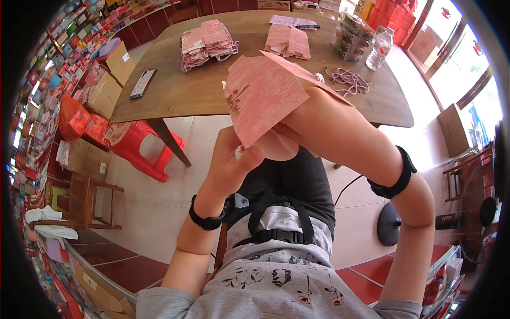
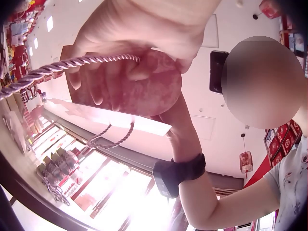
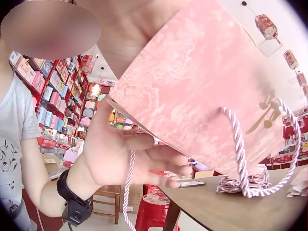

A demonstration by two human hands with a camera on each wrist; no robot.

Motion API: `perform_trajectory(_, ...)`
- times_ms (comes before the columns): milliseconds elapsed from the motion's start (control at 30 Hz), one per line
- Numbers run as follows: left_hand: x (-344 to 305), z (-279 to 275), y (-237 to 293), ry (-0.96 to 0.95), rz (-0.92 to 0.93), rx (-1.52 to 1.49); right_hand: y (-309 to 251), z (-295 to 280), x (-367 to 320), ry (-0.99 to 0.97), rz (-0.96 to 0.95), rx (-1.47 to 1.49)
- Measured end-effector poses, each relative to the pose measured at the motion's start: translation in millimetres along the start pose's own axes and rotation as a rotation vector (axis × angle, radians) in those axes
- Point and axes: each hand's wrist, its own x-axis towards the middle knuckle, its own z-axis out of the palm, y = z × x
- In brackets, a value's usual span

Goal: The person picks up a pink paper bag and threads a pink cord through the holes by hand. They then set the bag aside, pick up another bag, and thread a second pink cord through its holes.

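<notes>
Here I am, thumb and forefinger of my left hand (image 1: pixel 234 157) pinching a twisted cord (image 2: pixel 38 73), the other fingers reaching out loosely along the pink paper bag (image 1: pixel 265 90). My right hand (image 1: pixel 311 116) is up against that bag on its other side; the paper covers those fingers, so I can't tell how they're set. The bag itself hangs tilted in front of me, over the near edge of the wooden table (image 1: pixel 175 98), and a second cord loop (image 3: pixel 241 154) dangles from two spots on its patterned face (dark marking beside one of them). Farther out, a loose tangle of cord (image 1: pixel 350 80) lies to the right, near the water bottle (image 1: pixel 380 49) and the clear packs (image 1: pixel 352 41). Beyond the bag sit a stack of pink bags (image 1: pixel 209 42) and another pink pile (image 1: pixel 288 41). Down left, there's a red stool (image 1: pixel 151 141).
</notes>
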Motion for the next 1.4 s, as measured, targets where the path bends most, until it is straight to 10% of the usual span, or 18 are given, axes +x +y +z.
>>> perform_trajectory(367,-2.7,6.3,-2.3,0.018,-0.004,-0.025,-14.4,-21.4,16.8,-0.520,0.106,-0.181)
perform_trajectory(1400,-5.5,12.1,-14.8,0.045,0.094,-0.103,3.8,-7.3,-17.0,-0.031,0.076,0.023)
